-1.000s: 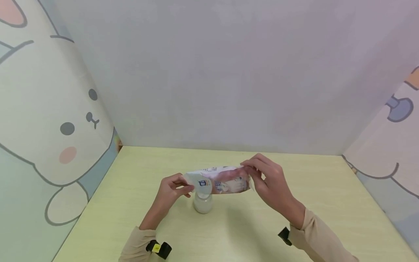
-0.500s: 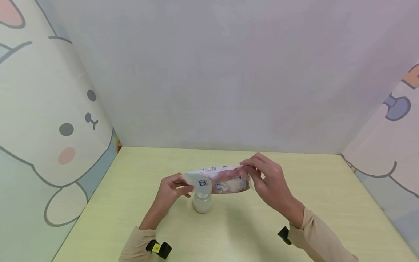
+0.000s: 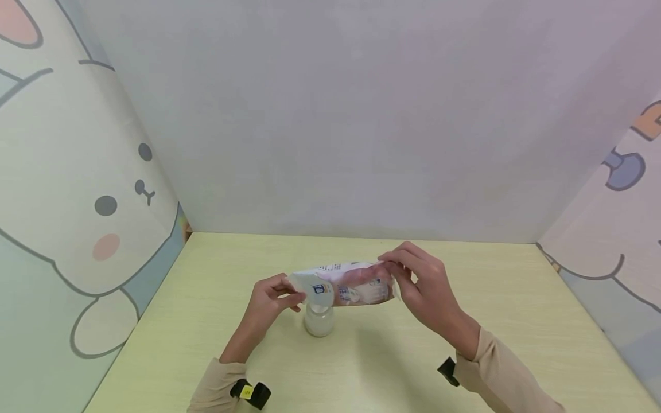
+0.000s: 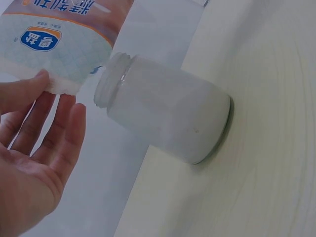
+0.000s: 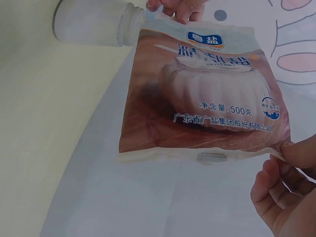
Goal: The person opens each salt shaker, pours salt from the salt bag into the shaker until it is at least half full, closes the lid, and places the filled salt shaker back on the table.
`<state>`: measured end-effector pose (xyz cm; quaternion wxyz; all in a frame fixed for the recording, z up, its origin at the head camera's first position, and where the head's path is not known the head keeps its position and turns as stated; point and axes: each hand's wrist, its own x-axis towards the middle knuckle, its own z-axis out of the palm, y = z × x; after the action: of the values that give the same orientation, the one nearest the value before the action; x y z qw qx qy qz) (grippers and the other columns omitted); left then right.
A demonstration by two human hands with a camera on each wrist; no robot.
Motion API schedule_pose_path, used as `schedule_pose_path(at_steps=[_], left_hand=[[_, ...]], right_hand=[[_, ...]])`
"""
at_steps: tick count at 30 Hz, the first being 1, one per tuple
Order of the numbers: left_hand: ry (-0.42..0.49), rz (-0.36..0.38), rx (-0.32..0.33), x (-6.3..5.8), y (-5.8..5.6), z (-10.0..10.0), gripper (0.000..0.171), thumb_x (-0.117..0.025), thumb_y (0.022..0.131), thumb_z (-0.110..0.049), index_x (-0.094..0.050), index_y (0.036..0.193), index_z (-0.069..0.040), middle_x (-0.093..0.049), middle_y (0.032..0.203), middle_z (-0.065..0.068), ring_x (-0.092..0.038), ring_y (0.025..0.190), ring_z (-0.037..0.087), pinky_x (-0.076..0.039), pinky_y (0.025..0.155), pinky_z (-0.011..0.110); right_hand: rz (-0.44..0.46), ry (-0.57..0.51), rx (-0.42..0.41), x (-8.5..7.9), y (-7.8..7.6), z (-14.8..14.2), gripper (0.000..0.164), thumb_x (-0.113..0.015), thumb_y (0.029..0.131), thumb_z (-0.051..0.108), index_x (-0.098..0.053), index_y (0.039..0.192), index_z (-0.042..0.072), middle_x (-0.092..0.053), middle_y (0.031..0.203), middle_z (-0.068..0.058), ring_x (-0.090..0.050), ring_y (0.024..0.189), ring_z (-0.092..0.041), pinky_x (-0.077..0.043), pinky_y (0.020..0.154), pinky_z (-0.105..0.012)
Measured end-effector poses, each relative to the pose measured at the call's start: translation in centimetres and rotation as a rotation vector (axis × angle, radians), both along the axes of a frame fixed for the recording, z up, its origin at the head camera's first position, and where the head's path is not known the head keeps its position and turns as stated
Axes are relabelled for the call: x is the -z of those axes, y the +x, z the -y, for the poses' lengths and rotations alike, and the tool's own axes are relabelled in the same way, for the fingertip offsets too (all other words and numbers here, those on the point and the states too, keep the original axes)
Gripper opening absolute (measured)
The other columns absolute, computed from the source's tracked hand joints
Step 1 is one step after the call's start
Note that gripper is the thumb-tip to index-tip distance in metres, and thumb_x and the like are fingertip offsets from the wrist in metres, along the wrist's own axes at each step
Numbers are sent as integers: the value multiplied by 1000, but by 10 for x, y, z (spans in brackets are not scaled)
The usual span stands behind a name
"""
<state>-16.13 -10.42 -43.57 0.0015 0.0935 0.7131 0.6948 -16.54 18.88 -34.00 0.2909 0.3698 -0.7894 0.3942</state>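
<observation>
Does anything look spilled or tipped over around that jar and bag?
Nothing stands out. The jar stands upright on the table, with no visible spill around it. The left hand and right hand pinch opposite ends of the bag, whose slight crumpling looks ordinary.

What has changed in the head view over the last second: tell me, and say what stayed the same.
Nothing visibly moved, and nothing was taken hold of or let go. The left hand and right hand still hold the salt bag by its ends, and the jar still stands on the table. Whether the jar is any fuller cannot be told.
</observation>
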Motion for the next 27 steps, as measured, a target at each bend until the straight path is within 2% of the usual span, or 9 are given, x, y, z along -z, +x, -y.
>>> schedule_pose_path(at_steps=[27], left_hand=[[-12,41,-16,3,-1,-1,14,-74,81,-6,-65,91,-1,-66,95,13,-65,87,24,-57,68,41]], right_hand=[[-4,-5,-5,3,-2,0,23,-61,81,-14,-68,91,5,-61,85,2,-45,65,-6,-36,55,-13]])
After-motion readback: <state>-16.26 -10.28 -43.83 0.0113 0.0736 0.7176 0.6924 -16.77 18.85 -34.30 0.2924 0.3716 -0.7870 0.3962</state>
